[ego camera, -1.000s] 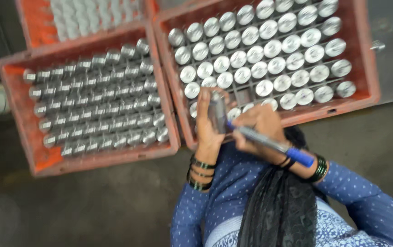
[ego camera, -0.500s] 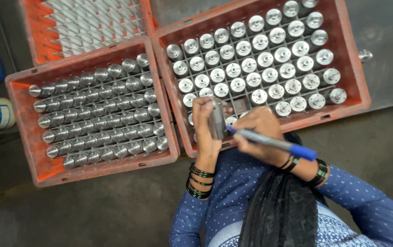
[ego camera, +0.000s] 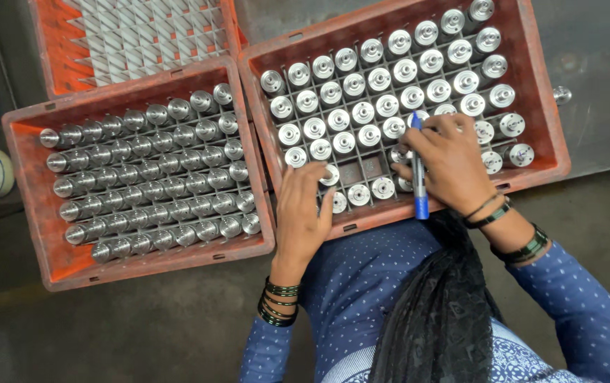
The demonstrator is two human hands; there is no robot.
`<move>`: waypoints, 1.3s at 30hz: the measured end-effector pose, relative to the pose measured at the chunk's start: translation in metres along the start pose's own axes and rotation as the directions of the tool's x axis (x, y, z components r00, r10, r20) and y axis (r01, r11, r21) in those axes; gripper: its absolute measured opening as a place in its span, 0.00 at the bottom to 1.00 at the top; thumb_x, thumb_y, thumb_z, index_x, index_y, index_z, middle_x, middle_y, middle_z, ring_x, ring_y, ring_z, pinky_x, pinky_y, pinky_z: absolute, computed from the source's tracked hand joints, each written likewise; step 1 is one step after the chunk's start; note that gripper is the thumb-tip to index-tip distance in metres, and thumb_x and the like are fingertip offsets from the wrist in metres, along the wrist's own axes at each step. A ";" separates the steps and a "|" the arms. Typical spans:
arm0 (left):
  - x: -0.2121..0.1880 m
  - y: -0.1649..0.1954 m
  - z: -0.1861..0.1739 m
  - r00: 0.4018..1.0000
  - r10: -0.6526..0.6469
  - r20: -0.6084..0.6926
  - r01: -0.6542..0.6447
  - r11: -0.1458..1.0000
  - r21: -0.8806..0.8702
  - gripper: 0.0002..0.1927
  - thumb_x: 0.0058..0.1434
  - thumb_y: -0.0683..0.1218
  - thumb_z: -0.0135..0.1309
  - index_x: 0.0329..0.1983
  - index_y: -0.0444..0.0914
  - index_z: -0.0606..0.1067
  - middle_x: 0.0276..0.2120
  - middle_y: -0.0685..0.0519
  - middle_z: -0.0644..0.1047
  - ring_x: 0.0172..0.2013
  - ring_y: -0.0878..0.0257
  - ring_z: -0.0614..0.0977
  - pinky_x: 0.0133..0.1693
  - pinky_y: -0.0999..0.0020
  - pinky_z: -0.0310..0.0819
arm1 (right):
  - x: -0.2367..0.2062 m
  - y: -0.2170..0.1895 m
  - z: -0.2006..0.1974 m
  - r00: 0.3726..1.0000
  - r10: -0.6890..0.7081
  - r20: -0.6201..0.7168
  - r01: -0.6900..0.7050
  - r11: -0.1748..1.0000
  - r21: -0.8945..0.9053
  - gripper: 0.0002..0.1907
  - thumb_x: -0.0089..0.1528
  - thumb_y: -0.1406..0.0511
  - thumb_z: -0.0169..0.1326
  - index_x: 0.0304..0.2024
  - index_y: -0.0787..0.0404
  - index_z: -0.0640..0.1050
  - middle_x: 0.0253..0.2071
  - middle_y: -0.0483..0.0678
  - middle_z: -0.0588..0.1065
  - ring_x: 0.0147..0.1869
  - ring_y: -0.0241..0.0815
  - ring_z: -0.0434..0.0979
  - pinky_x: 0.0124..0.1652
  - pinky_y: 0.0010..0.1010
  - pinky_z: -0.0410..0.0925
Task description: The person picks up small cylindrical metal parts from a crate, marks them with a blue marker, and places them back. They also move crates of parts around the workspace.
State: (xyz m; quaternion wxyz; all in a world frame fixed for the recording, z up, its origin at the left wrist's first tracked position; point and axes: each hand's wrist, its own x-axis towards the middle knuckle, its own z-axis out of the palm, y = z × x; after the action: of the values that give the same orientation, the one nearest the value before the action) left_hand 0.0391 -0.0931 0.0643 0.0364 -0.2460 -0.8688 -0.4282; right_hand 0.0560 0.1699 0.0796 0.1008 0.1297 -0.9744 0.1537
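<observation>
Your right hand (ego camera: 454, 164) grips a blue marker (ego camera: 418, 174) over the orange-red crate (ego camera: 540, 106) of silver metal cylinders (ego camera: 362, 112), and the neighbouring crate (ego camera: 28, 213) is the same orange-red (its cylinders (ego camera: 156, 177) a duller silver). Your sleeves (ego camera: 581, 312) are blue with small pale dots. Dark green bangles (ego camera: 278, 301) ring the wrist of your left hand (ego camera: 303, 216), and the floor (ego camera: 106, 326) is mottled grey.
</observation>
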 end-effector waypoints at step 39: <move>0.014 -0.007 0.092 0.834 -0.518 0.189 0.176 -0.074 -0.982 0.17 0.72 0.54 0.55 0.52 0.39 0.67 0.43 0.52 0.71 0.44 0.62 0.78 0.44 0.67 0.75 | -0.051 -0.035 0.042 0.911 0.397 -0.112 -0.154 0.579 0.801 0.12 0.68 0.66 0.55 0.52 0.65 0.71 0.45 0.48 0.75 0.47 0.37 0.75 0.49 0.27 0.68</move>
State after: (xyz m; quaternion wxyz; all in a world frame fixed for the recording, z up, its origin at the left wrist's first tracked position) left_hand 0.0371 -0.0210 0.0047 -0.1470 0.0892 -0.3468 -0.9220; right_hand 0.1077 0.1352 0.0379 0.1457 -0.0173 -0.7948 0.5889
